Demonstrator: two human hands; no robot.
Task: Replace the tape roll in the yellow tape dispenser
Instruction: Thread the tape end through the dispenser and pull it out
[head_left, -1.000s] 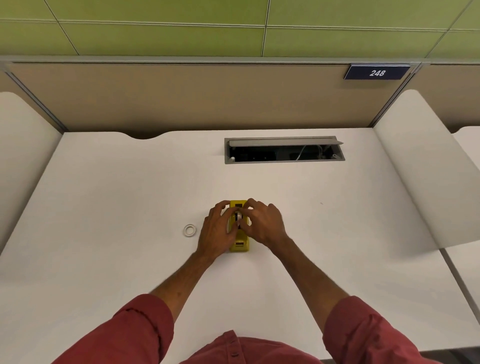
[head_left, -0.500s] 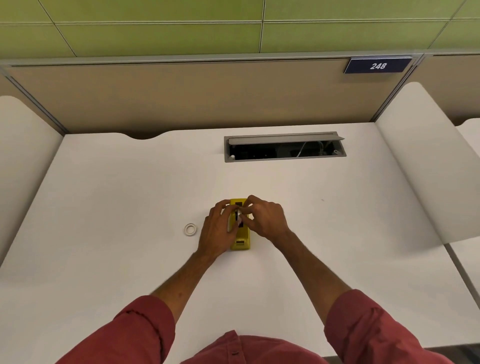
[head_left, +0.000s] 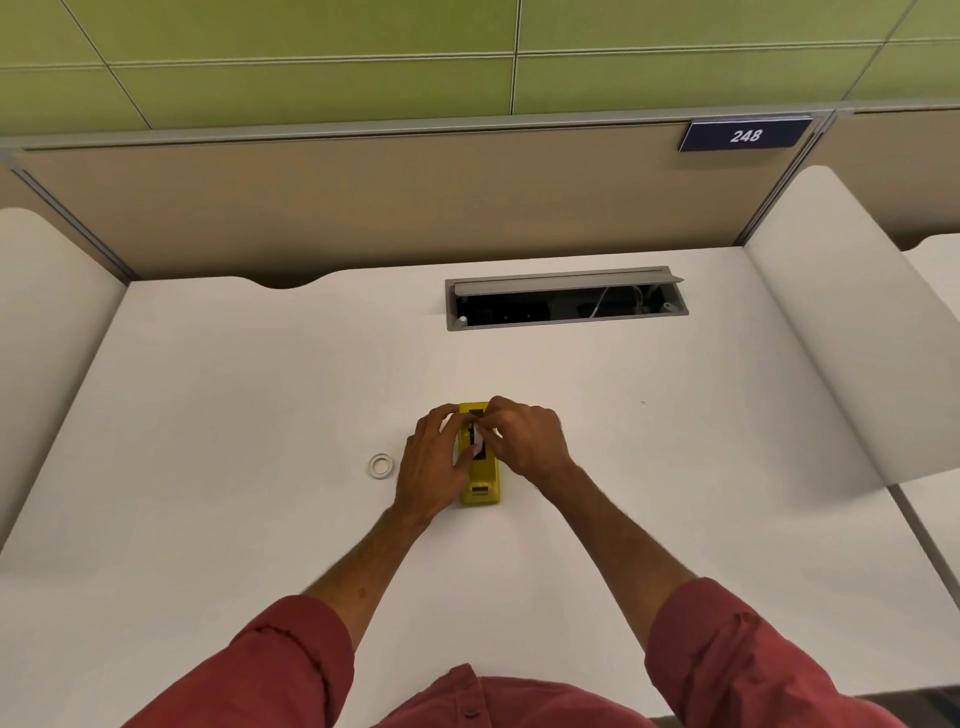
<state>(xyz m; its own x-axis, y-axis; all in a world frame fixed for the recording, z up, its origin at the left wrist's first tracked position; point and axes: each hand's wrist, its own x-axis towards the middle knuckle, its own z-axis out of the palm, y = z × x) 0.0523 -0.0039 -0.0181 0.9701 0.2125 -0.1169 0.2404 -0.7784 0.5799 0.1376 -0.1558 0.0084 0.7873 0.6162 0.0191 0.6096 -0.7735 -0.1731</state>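
Head view: yellow tape dispenser (head_left: 482, 483) sits mid-table (head_left: 208, 415), boxy w/ dark slot on top, white tape roll (head_left: 476, 441) standing in it. Left hand (head_left: 434, 467) cups dispenser's left side; right hand (head_left: 524, 441) pinches the roll from the right, fingertips meeting over slot. Long axis runs near-to-far. Small white ring (head_left: 381, 465) lies nearby, left.

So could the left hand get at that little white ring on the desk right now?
Probably yes. The white ring lies alone on the bare desk, just left of the left hand, nothing between them. But that hand is steadying the yellow dispenser and would have to let go first.
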